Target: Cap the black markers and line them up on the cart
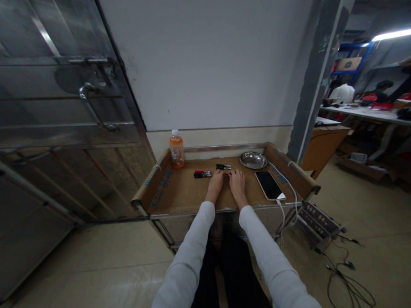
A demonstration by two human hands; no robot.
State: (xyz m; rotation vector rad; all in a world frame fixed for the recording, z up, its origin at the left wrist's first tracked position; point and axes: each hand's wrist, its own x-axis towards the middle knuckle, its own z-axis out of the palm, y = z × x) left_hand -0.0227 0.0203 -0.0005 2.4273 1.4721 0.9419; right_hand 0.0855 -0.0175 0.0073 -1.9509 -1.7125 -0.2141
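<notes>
My left hand (216, 185) and my right hand (236, 184) rest side by side over the middle of a cardboard-lined cart top (180, 192). The fingers of both are curled inward and meet near the thumbs. Whatever is between them is too small or hidden to make out. Just beyond the fingertips lie black marker pens (223, 167) with silvery-white ends. To the left of my left hand is another small group of pens (202, 174), red and black, lying parallel.
An orange drink bottle (177, 149) stands at the back left. At the back right sits a round metal dish (253, 160); nearer lies a phone (269, 185) with a white cable (290, 184). A power strip box (321, 222) and cables are on the floor, right.
</notes>
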